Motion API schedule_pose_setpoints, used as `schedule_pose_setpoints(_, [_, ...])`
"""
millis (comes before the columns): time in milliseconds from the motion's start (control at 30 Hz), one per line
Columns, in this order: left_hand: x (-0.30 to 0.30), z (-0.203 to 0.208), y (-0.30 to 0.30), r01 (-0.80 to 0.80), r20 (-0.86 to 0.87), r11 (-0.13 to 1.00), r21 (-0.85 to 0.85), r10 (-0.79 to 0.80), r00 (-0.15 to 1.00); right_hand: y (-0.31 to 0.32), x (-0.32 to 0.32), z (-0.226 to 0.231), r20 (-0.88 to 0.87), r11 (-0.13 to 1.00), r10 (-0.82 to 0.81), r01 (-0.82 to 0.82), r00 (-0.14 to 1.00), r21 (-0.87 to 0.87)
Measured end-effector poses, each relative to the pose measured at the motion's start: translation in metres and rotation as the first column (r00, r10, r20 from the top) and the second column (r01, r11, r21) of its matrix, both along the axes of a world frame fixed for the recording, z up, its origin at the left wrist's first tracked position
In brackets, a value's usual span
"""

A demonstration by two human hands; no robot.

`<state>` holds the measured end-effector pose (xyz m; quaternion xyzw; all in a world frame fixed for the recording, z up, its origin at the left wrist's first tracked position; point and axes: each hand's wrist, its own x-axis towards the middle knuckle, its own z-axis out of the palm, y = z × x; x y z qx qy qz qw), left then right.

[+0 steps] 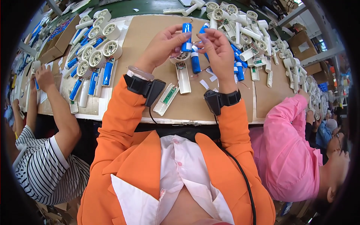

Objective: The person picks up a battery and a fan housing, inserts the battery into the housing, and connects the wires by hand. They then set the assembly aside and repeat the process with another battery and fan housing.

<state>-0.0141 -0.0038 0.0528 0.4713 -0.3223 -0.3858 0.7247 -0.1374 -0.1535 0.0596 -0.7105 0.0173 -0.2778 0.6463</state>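
My left hand (161,47) pinches a blue cylindrical battery (186,36) and holds it upright above the table. Close to it, my right hand (217,48) has thumb and fingertips drawn together; what they hold, if anything, is too small to make out. Another blue battery (195,62) with a white end lies just below the hands. Under my left hand is a round white fan head, partly hidden, with an open white handle shell (183,78) and thin wires. Nearer me lies a second handle shell (162,106) with a green circuit board (169,95) in it.
Brown cardboard (144,28) covers the table. White fan heads (111,48) and batteries crowd the left side; a heap of white fan parts (245,32) fills the back right. White paper slips (204,84) lie near the middle. Co-workers sit at both sides.
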Motion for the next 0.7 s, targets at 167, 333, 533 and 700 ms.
schedule_pose_setpoints(167, [-0.001, 0.000, -0.002, -0.164, -0.040, 0.983, -0.088, 0.161, 0.986, 0.011, -0.005, 0.004, 0.019, 0.899, -0.093, 0.093, 0.995, -0.429])
schedule_pose_setpoints(333, [-0.005, 0.002, -0.006, -0.206, 0.154, 0.977, -0.052, 0.212, 0.965, 0.011, -0.005, -0.003, -0.086, 0.940, -0.120, 0.085, 0.989, -0.331])
schedule_pose_setpoints(533, [-0.005, 0.003, -0.003, -0.145, 0.192, 0.986, -0.087, 0.160, 0.968, 0.000, -0.001, -0.007, -0.139, 0.999, 0.048, -0.050, 0.989, -0.006])
schedule_pose_setpoints(700, [-0.003, -0.004, -0.004, -0.136, 0.075, 0.985, -0.105, 0.145, 0.987, 0.004, -0.004, -0.003, -0.157, 0.996, 0.061, -0.051, 0.986, 0.067])
